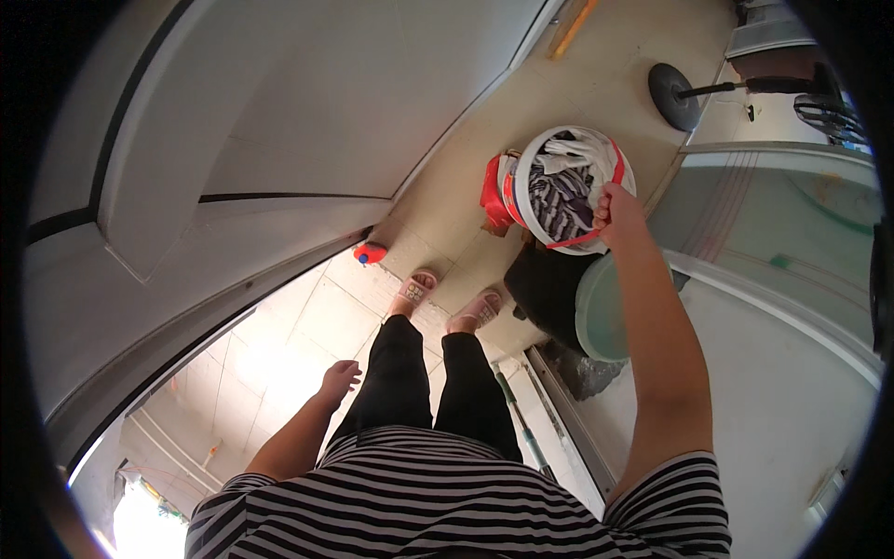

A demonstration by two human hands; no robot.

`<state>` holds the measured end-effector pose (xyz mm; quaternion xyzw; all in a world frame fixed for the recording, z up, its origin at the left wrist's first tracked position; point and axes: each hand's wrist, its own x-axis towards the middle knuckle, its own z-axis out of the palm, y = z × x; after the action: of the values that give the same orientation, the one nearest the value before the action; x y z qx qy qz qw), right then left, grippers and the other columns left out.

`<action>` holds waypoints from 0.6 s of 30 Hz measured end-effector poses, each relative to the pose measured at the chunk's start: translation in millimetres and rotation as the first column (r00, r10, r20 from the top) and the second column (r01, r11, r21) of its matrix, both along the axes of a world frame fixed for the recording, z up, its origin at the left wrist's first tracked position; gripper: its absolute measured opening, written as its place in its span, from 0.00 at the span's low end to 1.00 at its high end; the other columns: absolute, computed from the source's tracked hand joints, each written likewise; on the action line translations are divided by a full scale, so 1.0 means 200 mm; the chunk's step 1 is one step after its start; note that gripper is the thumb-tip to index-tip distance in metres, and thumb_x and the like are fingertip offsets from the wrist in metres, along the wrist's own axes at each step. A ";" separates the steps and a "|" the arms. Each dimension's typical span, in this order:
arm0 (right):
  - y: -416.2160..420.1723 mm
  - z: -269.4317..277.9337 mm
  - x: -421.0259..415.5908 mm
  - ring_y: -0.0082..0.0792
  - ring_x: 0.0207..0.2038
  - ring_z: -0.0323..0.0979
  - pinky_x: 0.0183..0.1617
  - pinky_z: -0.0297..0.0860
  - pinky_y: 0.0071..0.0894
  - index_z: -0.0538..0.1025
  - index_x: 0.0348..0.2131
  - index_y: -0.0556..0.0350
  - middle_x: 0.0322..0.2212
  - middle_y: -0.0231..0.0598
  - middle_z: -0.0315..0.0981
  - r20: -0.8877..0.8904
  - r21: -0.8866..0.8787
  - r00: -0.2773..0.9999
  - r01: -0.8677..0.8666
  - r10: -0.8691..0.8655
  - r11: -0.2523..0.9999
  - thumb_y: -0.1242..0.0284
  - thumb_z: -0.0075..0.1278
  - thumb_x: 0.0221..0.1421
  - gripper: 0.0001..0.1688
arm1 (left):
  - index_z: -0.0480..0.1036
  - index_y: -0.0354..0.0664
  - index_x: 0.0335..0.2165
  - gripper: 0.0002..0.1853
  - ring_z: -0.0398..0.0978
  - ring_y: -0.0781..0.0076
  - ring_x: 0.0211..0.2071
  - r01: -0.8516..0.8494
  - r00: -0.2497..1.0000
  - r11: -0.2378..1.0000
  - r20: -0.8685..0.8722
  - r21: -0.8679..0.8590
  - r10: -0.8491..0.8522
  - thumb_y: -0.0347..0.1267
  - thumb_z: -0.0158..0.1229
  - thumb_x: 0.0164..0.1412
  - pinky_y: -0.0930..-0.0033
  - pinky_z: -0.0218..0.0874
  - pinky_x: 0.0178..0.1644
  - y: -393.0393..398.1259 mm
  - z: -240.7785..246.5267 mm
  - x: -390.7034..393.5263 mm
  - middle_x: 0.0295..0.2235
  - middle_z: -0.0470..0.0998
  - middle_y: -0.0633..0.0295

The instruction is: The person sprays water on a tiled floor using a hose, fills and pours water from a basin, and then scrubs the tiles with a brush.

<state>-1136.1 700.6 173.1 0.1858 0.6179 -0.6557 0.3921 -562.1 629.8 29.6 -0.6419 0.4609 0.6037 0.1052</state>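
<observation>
My right hand (pixel 619 215) is closed around the red handle (pixel 619 159) of a white bucket (pixel 525 183). Inside the bucket lie a black-and-white striped cloth (pixel 557 199) and a white cloth (pixel 569 154), which looks like a glove. Beside my left thigh hangs my left hand (pixel 340 381), with nothing in it and the fingers loosely bent and apart. Whether the bucket touches the floor cannot be told from above.
Behind the bucket is a red bag (pixel 495 199). A pale green basin (pixel 594 318) and a black object (pixel 541 286) sit under my right forearm. A red bottle (pixel 369 252) stands by the doorway. A round black stand base (pixel 672 96) and a green pole (pixel 520 412) are on the right.
</observation>
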 end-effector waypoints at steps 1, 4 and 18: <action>0.08 -0.02 0.05 0.20 0.11 0.48 0.12 0.46 0.18 0.58 0.15 0.51 0.10 0.27 0.50 0.023 0.048 0.999 -0.037 0.036 0.998 0.73 0.41 0.46 0.12 | 0.65 0.35 0.38 0.19 0.69 0.72 0.26 -0.024 0.999 1.000 0.031 0.013 0.023 0.38 0.48 0.51 0.73 0.60 0.26 0.13 -0.03 0.08 0.29 0.71 0.58; 0.29 -0.06 0.14 0.22 0.12 0.50 0.12 0.47 0.20 0.59 0.17 0.51 0.12 0.28 0.52 0.089 0.000 0.995 -0.034 0.034 0.999 0.72 0.41 0.46 0.10 | 0.64 0.35 0.38 0.19 0.69 0.71 0.27 -0.043 0.996 0.999 0.084 0.020 0.041 0.38 0.48 0.51 0.73 0.60 0.26 0.19 0.00 0.10 0.30 0.71 0.58; -0.15 -0.41 -0.01 0.28 0.26 0.66 0.33 0.63 0.27 0.67 0.31 0.59 0.21 0.35 0.66 -0.330 0.102 0.923 -0.172 0.197 0.980 0.70 0.44 0.48 0.11 | 0.63 0.36 0.39 0.19 0.68 0.74 0.26 0.072 0.997 0.996 -0.020 0.060 -0.071 0.39 0.47 0.53 0.75 0.59 0.26 -0.46 -0.10 -0.29 0.30 0.71 0.59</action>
<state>-1138.2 670.3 91.6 0.0252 0.7135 -0.6158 0.3333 -619.4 538.7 9.9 -0.6159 0.4660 0.6191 0.1421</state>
